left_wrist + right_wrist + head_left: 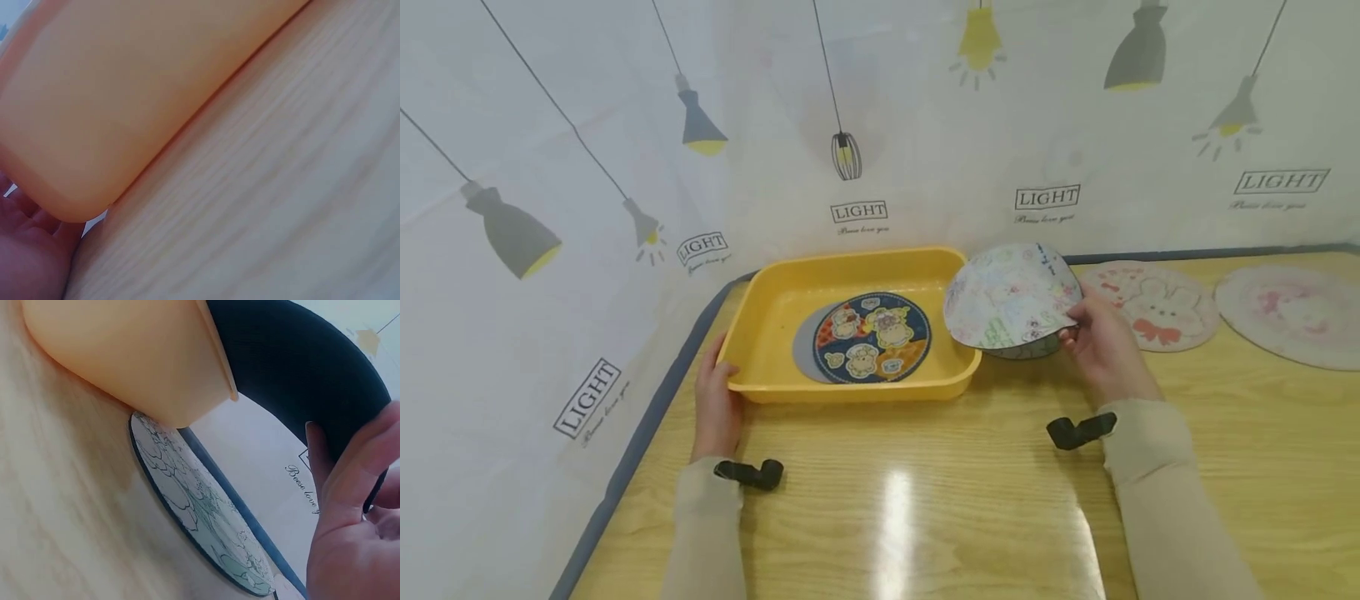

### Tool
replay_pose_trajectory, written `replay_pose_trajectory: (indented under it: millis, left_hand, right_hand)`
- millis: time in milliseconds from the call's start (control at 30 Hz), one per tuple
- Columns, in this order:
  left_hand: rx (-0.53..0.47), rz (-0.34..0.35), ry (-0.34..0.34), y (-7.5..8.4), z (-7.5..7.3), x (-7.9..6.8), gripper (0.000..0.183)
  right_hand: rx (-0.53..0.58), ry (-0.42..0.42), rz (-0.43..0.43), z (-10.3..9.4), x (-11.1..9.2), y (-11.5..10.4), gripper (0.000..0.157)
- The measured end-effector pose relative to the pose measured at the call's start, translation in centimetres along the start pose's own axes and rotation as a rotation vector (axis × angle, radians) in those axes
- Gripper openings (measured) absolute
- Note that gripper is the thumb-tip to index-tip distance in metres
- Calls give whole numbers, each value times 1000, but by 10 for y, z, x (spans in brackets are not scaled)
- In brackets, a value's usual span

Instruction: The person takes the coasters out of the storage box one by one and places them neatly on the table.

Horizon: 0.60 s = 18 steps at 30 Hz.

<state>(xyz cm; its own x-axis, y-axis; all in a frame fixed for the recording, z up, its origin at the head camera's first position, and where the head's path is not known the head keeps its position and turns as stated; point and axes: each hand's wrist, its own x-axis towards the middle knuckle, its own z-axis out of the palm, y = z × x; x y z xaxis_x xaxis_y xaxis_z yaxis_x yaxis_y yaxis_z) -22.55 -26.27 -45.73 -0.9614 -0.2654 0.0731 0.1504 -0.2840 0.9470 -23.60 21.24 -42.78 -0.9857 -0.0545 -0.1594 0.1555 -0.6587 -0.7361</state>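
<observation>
White wall covering (910,100) printed with hanging lamps rises behind the wood-grain table (820,517), whose dark edging (647,433) runs up the left of the frame. At left of centre, my left hand (717,404) grips the near-left corner of the yellow tray (850,393), thumb on the rim. The tray looks like light, stiff plastic, smooth enough to slide if knocked, so that rim seems a sound place to steady it. Inside lie a grey disc (803,350) and, overlapping it, a dark cartoon mat (891,337). Just right of centre, the pale patterned mat (1011,296) is raised and tilted, its left side overlapping the tray's right rim in the head view. My right hand (1105,346) pinches it by its right edge. It bows a little, so I judge it thin, light and bendy, hardly fragile; the dark underside may be rubbery and give good grip. An edge pinch should do, though the far side could droop. Below it, a green patterned mat (200,500) lies on the table beside the tray. Further right lie the rabbit mat (1168,308) and, at the frame's right edge, a pink-and-white mat (1300,317).
</observation>
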Motion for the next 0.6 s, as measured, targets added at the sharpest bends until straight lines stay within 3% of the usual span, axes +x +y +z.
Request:
replay_pose_trajectory:
  millis: [200,600]
  left_hand:
    - [18,-9,15,0,1,0,58]
    - [4,-17,20,0,1,2,58]
  right_hand:
    - [-122,21,29,2,-9,4,65]
    - [-206,-11,-30,0,-16,5,63]
